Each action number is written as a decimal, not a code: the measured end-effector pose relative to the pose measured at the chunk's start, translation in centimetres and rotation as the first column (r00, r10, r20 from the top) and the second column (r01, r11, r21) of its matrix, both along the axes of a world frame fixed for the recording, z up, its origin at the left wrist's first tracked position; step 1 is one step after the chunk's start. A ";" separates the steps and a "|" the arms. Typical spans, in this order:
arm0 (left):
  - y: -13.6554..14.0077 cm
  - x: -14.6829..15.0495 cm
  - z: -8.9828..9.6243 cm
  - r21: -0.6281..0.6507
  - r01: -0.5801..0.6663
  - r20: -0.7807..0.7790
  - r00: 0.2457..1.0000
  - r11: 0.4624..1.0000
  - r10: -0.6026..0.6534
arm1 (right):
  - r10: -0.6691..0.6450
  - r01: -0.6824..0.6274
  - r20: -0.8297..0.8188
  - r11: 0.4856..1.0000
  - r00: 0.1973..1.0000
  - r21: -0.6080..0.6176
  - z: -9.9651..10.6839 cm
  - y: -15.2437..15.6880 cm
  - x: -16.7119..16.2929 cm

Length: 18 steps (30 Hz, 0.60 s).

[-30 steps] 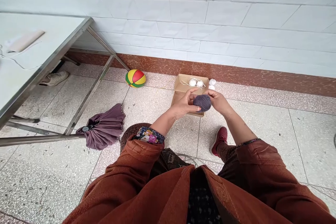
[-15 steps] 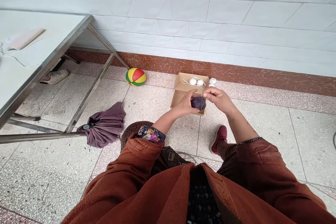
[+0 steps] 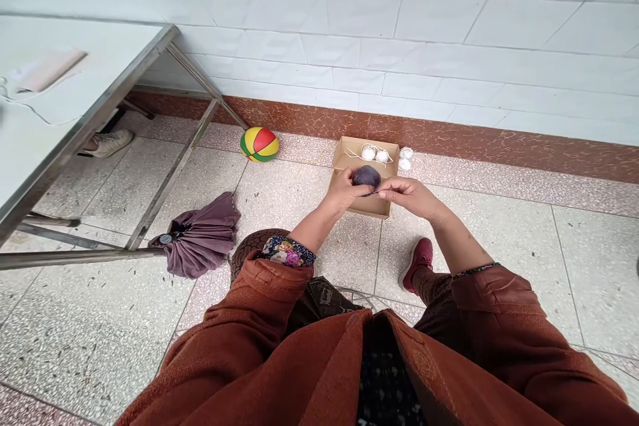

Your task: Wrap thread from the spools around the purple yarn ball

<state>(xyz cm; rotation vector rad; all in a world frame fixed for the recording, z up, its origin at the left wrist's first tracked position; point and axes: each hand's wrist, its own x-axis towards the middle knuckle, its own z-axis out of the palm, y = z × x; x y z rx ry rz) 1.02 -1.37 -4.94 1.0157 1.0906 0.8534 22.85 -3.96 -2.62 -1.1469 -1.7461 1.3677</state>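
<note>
My left hand [image 3: 345, 190] grips a dark purple ball of yarn [image 3: 367, 177] above an open cardboard box [image 3: 373, 208]. At the ball's lower right side, my right hand [image 3: 407, 196] has its thumb and forefinger pinched together, on what looks like the yarn's strand; the strand itself is too thin to see well. White balls of yarn [image 3: 368, 153] with loose strands lie in the far half of the box. More white balls [image 3: 405, 158] sit on the floor just right of it.
A red, yellow and green ball [image 3: 259, 144] rests by the wall. Nearer me on the left lies a folded purple umbrella [image 3: 202, 236]. A metal-framed table [image 3: 120, 60] stands at left, with another person's shoe [image 3: 112, 144] beneath it. My red shoe [image 3: 422, 258] is at right.
The purple yarn ball has shifted left and slightly up and been turned in my left hand. My right hand has moved down and slightly left, from the ball's upper right to its lower right.
</note>
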 end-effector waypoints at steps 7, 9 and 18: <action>-1.3 0.0 0.8 0.004 0.422 0.067 0.904 0.906 -0.422 | -0.227 0.228 -0.023 0.971 0.974 0.073 -0.7 1.5 1.0; -1.5 0.1 1.5 0.022 0.406 0.224 0.888 0.914 -0.400 | -0.249 0.247 0.032 0.967 0.968 0.068 -1.6 1.7 1.1; -0.3 0.5 0.8 -0.037 0.004 0.103 0.995 0.999 0.000 | 0.023 -0.023 0.050 1.000 0.998 0.004 -0.4 0.1 0.4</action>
